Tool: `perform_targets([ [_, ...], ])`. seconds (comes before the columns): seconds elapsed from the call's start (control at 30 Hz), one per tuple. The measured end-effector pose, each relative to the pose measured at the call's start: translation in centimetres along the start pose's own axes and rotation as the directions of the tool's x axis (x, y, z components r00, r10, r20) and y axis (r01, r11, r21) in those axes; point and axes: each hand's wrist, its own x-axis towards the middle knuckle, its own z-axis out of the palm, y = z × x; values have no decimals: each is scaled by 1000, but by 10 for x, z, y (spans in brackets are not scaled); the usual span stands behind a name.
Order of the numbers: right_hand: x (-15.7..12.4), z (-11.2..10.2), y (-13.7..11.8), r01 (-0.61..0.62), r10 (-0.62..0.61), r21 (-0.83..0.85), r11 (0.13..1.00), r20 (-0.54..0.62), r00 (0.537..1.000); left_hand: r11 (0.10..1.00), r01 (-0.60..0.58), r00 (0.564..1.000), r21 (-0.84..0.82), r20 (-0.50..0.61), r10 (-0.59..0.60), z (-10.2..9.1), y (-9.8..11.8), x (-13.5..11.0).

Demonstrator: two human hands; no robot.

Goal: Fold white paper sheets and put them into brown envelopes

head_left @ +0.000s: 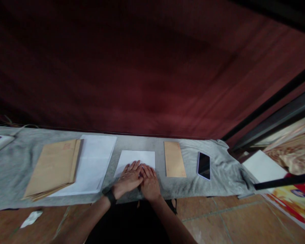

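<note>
A folded white sheet of paper [138, 158] lies on the grey cloth [12, 173] in front of me. My left hand [129, 179] rests flat on its near edge, fingers stretched out, with a black band at the wrist. My right hand [149, 182] lies flat beside it, fingers touching the left hand's. Neither hand grips anything. A single brown envelope [174, 159] lies just right of the paper.
A stack of brown envelopes [53, 167] overlaps a pile of white sheets [95, 162] at the left. A phone [204, 165] lies face up at the right. A dark red curtain hangs behind. A crumpled white scrap [31, 218] lies on the tiled floor.
</note>
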Motion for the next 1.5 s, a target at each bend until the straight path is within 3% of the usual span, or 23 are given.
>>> perform_targets([
  [0.13, 0, 0, 1, -11, 11, -8, 1000, 16, 1000, 999, 45, 999, -4, -6, -45, -5, 5, 19],
  [0.37, -1, 2, 1, -24, 24, 2, 1000, -11, 1000, 1000, 28, 977, 6, -213, -27, 18, -10, 35],
  [0.53, -1, 3, 1, -24, 24, 11, 1000, -35, 999, 1000, 24, 940, 15, -341, -18, 30, -28, 22],
  [0.8, -2, 0, 1, -14, 14, 25, 1000, -34, 999, 995, 98, 916, 23, -393, -82, 35, -47, -9],
  [0.97, -3, 3, 1, -17, 19, 43, 999, -54, 998, 992, 125, 907, 31, -408, -101, 43, -38, -18],
  [1.17, -3, 3, 1, -21, 22, 15, 1000, -37, 999, 996, -34, 914, 77, -401, 62, 55, -18, -28],
  [1.5, -5, 3, 0, -20, 20, -8, 1000, -75, 997, 993, -97, 900, 64, -420, 115, 44, -26, -40],
])
